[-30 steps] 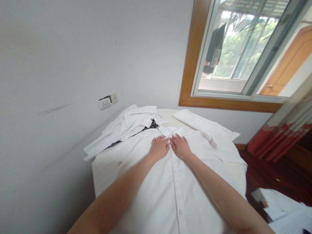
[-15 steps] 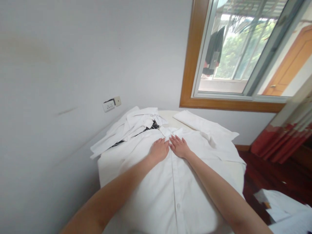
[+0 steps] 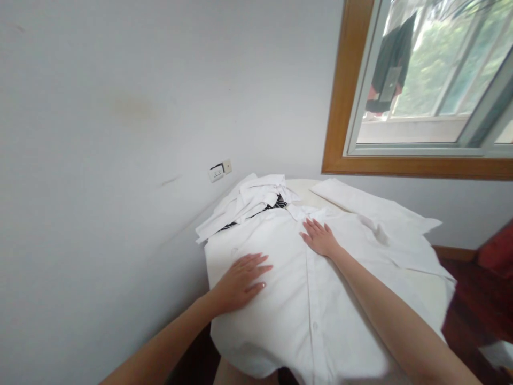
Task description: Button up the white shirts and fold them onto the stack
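Our left hand (image 3: pixel 240 280) flat on white shirt (image 3: pixel 288 315) at 8 o'clock; right hand (image 3: pixel 320 239) at 12 | fingers spread, gripping nothing

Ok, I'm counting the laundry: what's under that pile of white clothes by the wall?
A dark striped garment peeks out beneath the pile of white clothes. Its extent, and anything else below, is hidden by the pile and the spread white shirt.

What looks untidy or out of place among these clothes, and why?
The heap of white clothes at the far left corner is crumpled and lopsided, with a dark striped cloth poking out from under it. The white shirt under the flat left hand and right hand lies smooth.
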A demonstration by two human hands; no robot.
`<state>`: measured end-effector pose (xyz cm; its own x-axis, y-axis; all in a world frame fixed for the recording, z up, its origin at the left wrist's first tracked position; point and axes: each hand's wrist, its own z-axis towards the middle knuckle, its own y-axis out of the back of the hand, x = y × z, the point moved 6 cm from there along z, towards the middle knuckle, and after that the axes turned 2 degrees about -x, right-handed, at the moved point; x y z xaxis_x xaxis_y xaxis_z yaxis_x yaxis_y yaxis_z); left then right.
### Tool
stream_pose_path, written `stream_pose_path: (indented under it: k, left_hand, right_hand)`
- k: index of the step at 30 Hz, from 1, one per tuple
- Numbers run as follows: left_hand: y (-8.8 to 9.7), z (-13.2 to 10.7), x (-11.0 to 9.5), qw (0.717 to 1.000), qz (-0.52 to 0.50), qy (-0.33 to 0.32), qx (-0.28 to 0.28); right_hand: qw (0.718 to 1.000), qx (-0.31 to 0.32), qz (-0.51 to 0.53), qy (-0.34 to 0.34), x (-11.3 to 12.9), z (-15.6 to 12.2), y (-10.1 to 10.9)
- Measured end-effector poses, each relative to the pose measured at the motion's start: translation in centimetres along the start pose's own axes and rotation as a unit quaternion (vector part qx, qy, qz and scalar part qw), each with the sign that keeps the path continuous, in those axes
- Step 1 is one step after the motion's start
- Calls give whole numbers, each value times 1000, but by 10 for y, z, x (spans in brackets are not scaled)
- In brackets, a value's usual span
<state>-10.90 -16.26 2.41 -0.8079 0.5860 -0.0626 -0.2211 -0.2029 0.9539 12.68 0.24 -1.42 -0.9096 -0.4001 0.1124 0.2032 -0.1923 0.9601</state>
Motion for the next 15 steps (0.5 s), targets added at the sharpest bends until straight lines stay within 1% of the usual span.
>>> stream_pose_path:
  k: [1,2,3,4,5,6,7,8,9,10,11,13,15]
  left_hand:
    - [9,-6,17,998,7,39,-47]
    - [20,-14,39,989,16,98,-110]
    - [30,-25,63,971,21,165,-172]
    - [38,-39,89,942,20,239,-234]
    - [43,-55,113,905,10,314,-288]
    - [42,-71,136,868,-16,379,-320]
    - [36,-84,155,844,-57,427,-320]
    - [27,-93,169,828,-105,459,-303]
    - [17,-99,179,816,-150,479,-287]
    - [9,-103,185,806,-189,491,-273]
    - [1,-103,187,797,-222,497,-263]
    - [-7,-99,184,783,-269,498,-256]
    - [-8,-91,176,785,-282,490,-251]
  right_hand:
    - [1000,-1,-1,0,0,0,0]
    - [1000,-2,-2,1,0,0,-1]
    - [1000,-3,-3,1,0,0,-1]
    - [1000,-5,-4,1,0,0,-1]
    - [1000,-6,-4,1,0,0,-1]
    - [1000,-7,-5,2,0,0,-1]
    - [1000,-8,-5,1,0,0,-1]
    - [1000,-8,-5,1,0,0,-1]
    - [1000,-8,-5,0,0,0,-1]
    - [1000,-9,-5,1,0,0,-1]
    - [1000,-11,-5,1,1,0,0]
    - [1000,-13,-4,0,2,-1,1]
    - [1000,-13,-1,-2,3,-1,3]
